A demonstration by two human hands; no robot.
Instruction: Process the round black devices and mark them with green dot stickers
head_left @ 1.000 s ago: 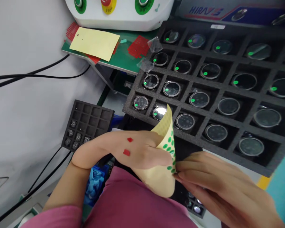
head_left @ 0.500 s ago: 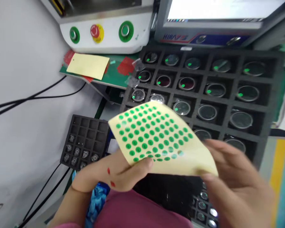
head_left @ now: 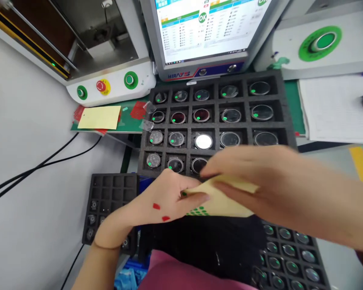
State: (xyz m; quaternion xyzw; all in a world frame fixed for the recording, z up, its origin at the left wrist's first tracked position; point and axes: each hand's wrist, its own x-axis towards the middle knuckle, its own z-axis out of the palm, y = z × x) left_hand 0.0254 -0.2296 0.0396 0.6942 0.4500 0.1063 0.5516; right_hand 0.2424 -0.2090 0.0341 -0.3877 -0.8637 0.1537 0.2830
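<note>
A pale yellow sheet of round green stickers (head_left: 226,204) is held between my two hands, bent over so that only a few dots show. My left hand (head_left: 172,197) pinches its left end between thumb and fingers; two small red marks are on the back of this hand. My right hand (head_left: 251,177) is closed on the sheet's upper right part, its fingertips near my left hand. Just beyond them lies a black foam tray (head_left: 215,108) holding round watch-like pieces (head_left: 230,116) in square pockets. Many pieces bear a green dot; my right hand covers part of the front row.
Behind the tray stands a monitor (head_left: 205,36). Button panels flank it, with a red stop button (head_left: 101,85) at left. A smaller foam tray (head_left: 116,189) lies left, another tray of round pieces (head_left: 290,249) lower right. Papers (head_left: 335,108) lie right; cables (head_left: 42,163) hang left.
The view has shifted, showing more of the monitor and right side. My right hand has moved in over the sheet towards my left hand, and the sheet, spread out before, is now bent.
</note>
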